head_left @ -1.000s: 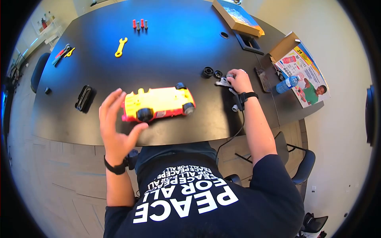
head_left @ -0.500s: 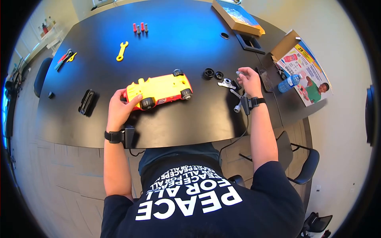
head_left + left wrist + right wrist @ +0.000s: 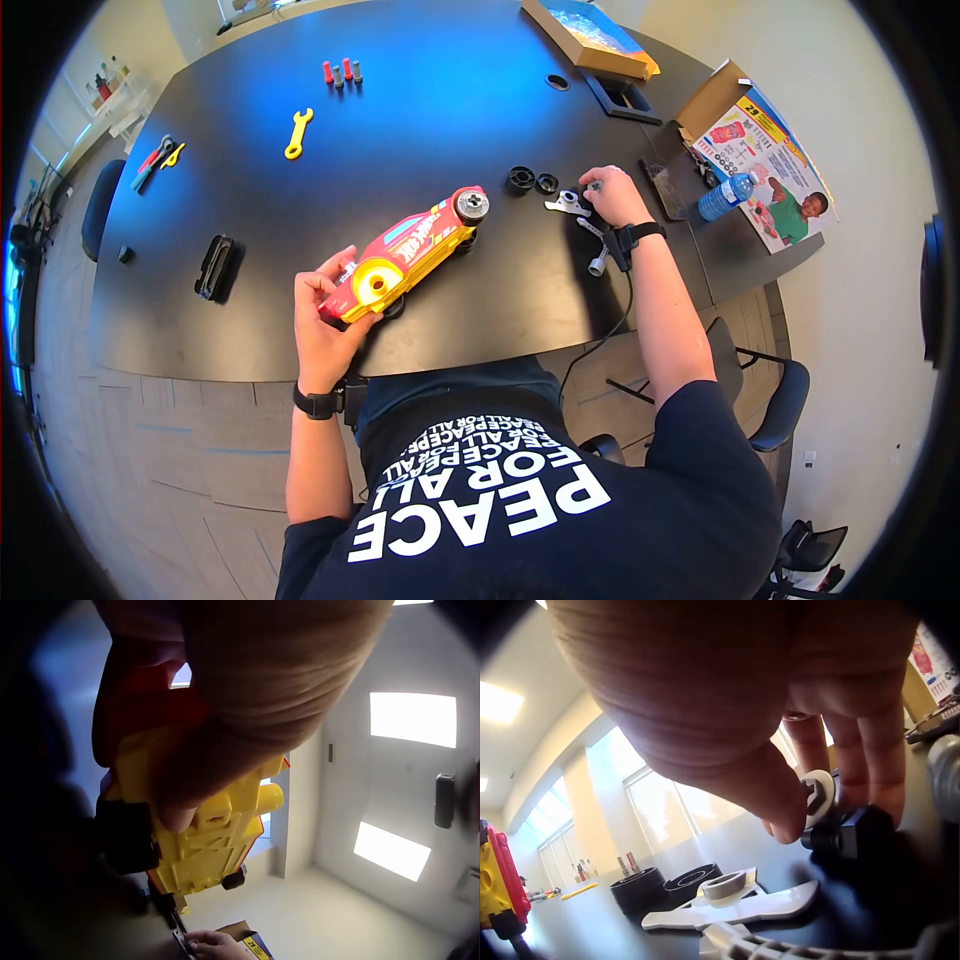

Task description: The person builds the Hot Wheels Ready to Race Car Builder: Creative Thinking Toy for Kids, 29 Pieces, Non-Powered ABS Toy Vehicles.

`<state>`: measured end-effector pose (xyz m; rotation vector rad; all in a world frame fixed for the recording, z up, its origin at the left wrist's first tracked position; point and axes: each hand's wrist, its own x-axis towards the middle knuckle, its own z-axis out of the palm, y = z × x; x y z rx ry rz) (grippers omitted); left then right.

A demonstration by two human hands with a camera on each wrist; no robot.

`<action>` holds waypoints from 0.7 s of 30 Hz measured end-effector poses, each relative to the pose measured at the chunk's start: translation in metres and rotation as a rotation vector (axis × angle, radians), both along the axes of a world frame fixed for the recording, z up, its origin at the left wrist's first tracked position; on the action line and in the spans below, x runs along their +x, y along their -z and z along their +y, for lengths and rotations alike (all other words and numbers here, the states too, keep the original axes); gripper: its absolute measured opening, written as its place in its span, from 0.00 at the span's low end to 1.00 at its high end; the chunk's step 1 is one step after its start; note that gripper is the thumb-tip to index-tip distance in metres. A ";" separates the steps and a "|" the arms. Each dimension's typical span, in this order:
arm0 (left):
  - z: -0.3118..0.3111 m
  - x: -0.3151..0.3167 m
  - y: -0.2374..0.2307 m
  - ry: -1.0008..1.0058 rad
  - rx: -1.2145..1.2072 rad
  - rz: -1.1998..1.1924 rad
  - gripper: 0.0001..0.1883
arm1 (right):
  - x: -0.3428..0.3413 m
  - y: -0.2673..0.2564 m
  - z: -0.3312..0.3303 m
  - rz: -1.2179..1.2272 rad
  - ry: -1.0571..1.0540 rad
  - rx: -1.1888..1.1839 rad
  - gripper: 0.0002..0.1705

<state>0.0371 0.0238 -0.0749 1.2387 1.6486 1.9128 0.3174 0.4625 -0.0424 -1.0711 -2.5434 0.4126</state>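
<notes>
A red and yellow toy car is in my left hand, which grips it by one end, thumb on the yellow underside. The car stands tipped so that its red flank and a wheel with a grey hub face up. In the left wrist view the yellow underside shows. My right hand pinches a small grey ring between thumb and fingers, close over a black plastic part. Beside it lie a flat silver-grey part and a grey branched tool.
Two black wheel pieces lie left of the right hand. A yellow toy wrench, several red and grey pegs and a black part lie farther left. A water bottle and the toy's box stand at the right.
My left hand has closed round the car's end and turned it from upside down onto its side. My right hand lifted slightly with the grey ring, then came back toward the parts.
</notes>
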 end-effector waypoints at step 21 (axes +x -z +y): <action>-0.009 0.012 0.006 0.015 0.078 -0.015 0.31 | -0.085 -0.089 -0.206 0.685 -0.708 -0.260 0.28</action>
